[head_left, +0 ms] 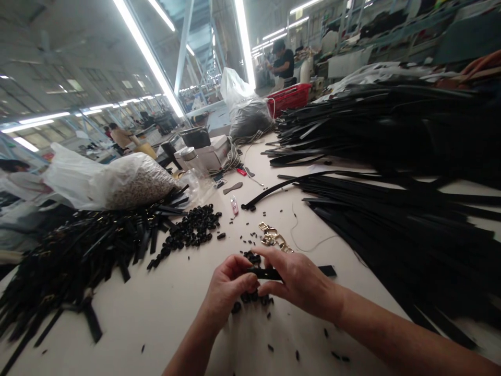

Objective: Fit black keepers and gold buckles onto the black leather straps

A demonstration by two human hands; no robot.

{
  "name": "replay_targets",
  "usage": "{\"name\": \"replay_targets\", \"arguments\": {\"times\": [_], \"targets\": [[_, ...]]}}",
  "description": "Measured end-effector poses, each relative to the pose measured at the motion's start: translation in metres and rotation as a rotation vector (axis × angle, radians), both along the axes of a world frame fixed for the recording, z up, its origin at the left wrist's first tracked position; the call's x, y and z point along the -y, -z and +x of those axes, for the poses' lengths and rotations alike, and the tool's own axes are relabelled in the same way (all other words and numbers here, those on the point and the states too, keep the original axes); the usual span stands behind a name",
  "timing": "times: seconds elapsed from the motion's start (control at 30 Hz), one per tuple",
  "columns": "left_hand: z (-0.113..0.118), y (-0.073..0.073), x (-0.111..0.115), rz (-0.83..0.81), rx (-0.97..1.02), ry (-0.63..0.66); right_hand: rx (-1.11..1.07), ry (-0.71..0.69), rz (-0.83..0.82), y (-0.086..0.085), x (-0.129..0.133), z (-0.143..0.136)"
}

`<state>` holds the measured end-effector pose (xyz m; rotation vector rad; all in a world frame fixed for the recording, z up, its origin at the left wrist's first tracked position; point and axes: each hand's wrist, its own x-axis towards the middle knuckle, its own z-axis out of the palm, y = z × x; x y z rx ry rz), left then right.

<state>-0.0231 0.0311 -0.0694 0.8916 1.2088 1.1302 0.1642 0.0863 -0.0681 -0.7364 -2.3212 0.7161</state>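
Both hands meet over the white table (pixel 168 318), holding a short black strap (pixel 327 271) that runs left to right. My left hand (pixel 230 282) pinches the strap's left end. Across its middle, my right hand (pixel 295 277) grips it between thumb and fingers, and the right end sticks out past the palm. Small black loops (pixel 250 297) lie under and around the fingers. Just beyond the hands are gold buckles (pixel 270 236). A larger heap of black loops (pixel 195 225) sits to the left of them.
Long black straps (pixel 422 136) are piled on the right, finished-looking buckled straps (pixel 74 250) on the left. Behind stand a bag of small pieces (pixel 133 180), a clear jar (pixel 191 159), a small cutter (pixel 234 205) and a red basket (pixel 289 98). A person (pixel 284 61) is farther back.
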Motion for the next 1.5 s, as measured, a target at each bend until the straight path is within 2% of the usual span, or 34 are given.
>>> {"name": "replay_targets", "arguments": {"times": [0.17,0.33,0.53,0.7,0.8,0.9,1.07,1.13,1.3,1.5], "targets": [[0.01,0.0,0.0,-0.017,-0.045,0.016,0.005,-0.028,-0.058,0.003,0.003,-0.002],[0.01,-0.001,0.002,-0.01,-0.006,-0.002,-0.008,-0.051,-0.015,0.006,0.0,-0.004],[0.004,-0.004,0.002,0.041,-0.025,-0.038,0.053,-0.037,0.203,0.005,-0.003,-0.001],[-0.005,-0.01,0.0,0.045,-0.083,-0.069,0.057,0.002,0.178,-0.002,-0.003,0.0],[-0.015,-0.01,-0.001,0.047,-0.132,-0.042,0.073,-0.006,0.15,-0.001,-0.003,-0.001],[-0.03,-0.013,0.0,0.062,-0.285,-0.009,0.061,0.043,0.138,0.002,-0.007,0.0],[-0.047,-0.027,0.011,0.134,-0.862,0.105,-0.054,0.223,0.043,0.007,-0.018,0.005],[-0.048,-0.032,0.013,0.148,-0.987,0.166,-0.108,0.283,-0.011,0.007,-0.023,0.007],[-0.049,-0.036,0.002,0.199,-1.072,0.206,-0.214,0.393,-0.063,0.005,-0.036,0.013],[-0.036,-0.034,-0.035,0.285,-1.085,0.278,-0.245,0.484,-0.006,0.006,-0.048,0.024]]}}
